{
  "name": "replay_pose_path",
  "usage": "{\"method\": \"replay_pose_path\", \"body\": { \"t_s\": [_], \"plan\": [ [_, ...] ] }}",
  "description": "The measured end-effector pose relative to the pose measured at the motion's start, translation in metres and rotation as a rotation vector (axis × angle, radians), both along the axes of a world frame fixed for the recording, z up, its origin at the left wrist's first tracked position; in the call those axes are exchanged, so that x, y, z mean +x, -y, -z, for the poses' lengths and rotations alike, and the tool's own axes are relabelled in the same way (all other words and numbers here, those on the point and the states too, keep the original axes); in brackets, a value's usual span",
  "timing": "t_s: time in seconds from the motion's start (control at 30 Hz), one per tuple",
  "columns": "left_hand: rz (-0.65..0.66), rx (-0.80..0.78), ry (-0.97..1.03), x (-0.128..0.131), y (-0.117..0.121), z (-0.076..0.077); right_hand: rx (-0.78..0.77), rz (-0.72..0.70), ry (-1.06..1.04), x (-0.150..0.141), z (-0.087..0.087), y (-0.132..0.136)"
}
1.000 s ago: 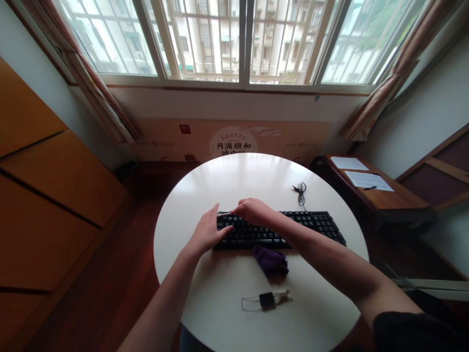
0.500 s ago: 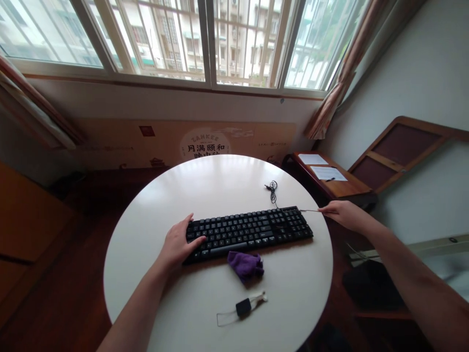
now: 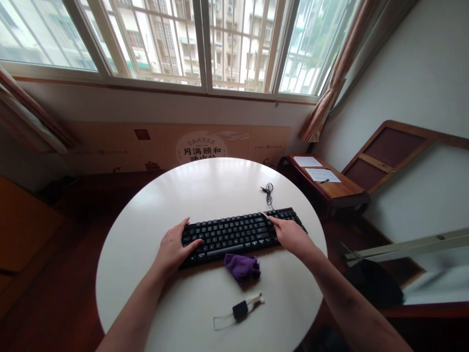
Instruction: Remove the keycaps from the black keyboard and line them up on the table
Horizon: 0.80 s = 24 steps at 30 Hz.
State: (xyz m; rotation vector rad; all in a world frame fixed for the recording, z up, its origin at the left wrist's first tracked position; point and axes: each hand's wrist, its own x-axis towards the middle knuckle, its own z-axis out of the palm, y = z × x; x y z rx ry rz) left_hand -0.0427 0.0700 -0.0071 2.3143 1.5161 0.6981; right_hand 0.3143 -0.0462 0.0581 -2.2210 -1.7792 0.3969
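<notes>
Keyboard, one: black, full-size, long and rectangular (image 3: 227, 239), lying across the middle of a round, glossy white table (image 3: 146, 210). Its thin black cable (image 3: 269, 193) lies bunched behind it, toward the right end

Left hand (image 3: 178, 247): spread, at the keyboard's left end, thumb lying over the keys, fingers reaching to the far corner

Right hand (image 3: 291, 234): pinching a slim, pale, stick-like tool (image 3: 263, 214), its tip at the back row of keys; contact with the keys cannot be told. The hand covers part of the number block

Cloth, one: purple, soft, crumpled (image 3: 242, 268), just in front of the keyboard

Implement, one: black rectangular block with a thin wire loop (image 3: 240, 310), pale at its other end, nearer the person, apart from the cloth

Side table, one: brown, wooden, low (image 3: 346, 188), beyond at right, bearing white printed sheets (image 3: 323, 174)
</notes>
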Motion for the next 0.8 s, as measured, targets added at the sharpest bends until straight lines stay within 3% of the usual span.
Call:
{"method": "replay_pose_path", "body": {
  "t_s": [0.13,0.3,0.43,0.5,0.63,0.73,0.8],
  "plan": [
    [-0.003,0.004,-0.011,0.001,0.000,-0.001,-0.032,0.039,0.146,-0.012,0.006,0.020],
    [-0.004,0.017,0.003,0.002,-0.001,0.001,-0.105,0.013,0.232,-0.019,0.012,0.084],
    [-0.004,0.024,0.003,0.002,-0.001,0.002,-0.052,0.012,0.148,-0.003,0.001,0.118],
    [-0.005,0.029,0.001,0.002,-0.001,0.001,0.014,0.044,0.108,0.010,-0.010,0.108],
    [-0.008,0.029,-0.001,0.002,-0.001,0.001,0.042,0.144,0.105,0.029,-0.024,0.044],
    [-0.010,0.017,0.000,0.002,-0.001,0.001,-0.015,0.155,0.089,0.030,-0.019,0.011],
    [-0.012,0.012,0.005,0.002,-0.001,0.002,-0.040,0.142,0.084,0.028,-0.010,0.016]
  ]
}}
